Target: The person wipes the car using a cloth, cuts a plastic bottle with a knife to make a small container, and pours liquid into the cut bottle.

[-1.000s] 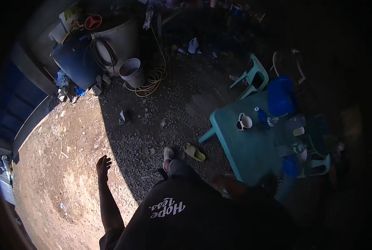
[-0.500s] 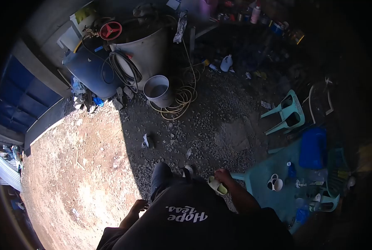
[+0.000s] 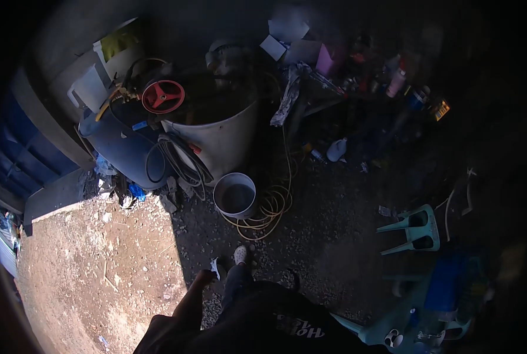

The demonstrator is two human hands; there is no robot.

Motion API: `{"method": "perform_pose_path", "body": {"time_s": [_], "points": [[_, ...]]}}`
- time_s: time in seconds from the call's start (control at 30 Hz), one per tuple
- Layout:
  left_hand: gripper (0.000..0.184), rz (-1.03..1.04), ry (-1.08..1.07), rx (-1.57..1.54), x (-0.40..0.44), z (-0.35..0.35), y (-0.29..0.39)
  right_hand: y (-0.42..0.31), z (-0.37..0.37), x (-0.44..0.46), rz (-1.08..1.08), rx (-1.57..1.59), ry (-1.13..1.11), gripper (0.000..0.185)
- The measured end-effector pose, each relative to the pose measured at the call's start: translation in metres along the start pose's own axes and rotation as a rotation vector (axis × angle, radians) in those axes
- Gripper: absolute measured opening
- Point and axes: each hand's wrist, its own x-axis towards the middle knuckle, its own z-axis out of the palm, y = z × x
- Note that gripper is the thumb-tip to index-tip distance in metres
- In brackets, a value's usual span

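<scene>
My left hand [image 3: 204, 277] hangs at my left side, low over the ground. It shows small and dark, and its fingers are too unclear to tell whether they are closed. Beside it in the view is a small dark thing with a white flap [image 3: 215, 268]; whether the hand touches it I cannot tell. One light-coloured shoe [image 3: 240, 255] of mine is forward on the gravel. My right hand is out of sight. Farther ahead, a grey bucket [image 3: 235, 197] stands by a coiled yellow hose [image 3: 273, 206].
A large pale tank [image 3: 216, 141] with a red handwheel [image 3: 163, 97] rises ahead, a blue barrel [image 3: 122, 147] to its left. At right are a green plastic stool [image 3: 417, 229] and a green table [image 3: 387, 318] with cups. A white jug [image 3: 336, 150] lies farther back.
I have moved forward, so the bucket, tank and hose appear closer and lower. My left hand has swung forward; my right hand has dropped out of view. The table has slid downward.
</scene>
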Motion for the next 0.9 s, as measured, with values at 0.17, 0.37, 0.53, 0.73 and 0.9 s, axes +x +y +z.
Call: {"method": "perform_pose_path", "body": {"time_s": [0.17,0.37,0.53,0.73,0.9], "points": [[0.049,0.371,0.022,0.305,0.064,-0.067,0.147,-0.056,0.046,0.044,-0.698,-0.685,0.12,0.019],[0.043,0.103,-0.302,-0.156,0.115,-0.077,0.216,-0.084,0.087,0.056,-0.677,-0.856,0.172,0.021],[0.062,0.028,-0.161,0.332,0.132,-0.031,0.196,-0.164,0.083,0.121,-0.369,-0.692,0.109,0.023],[0.034,0.254,-0.233,0.676,0.125,0.014,0.247,-0.195,0.021,0.2,0.018,-0.439,0.104,0.026],[0.037,0.276,-0.108,0.67,0.204,0.046,0.333,-0.227,-0.074,0.274,0.334,-0.218,0.085,0.029]]}}
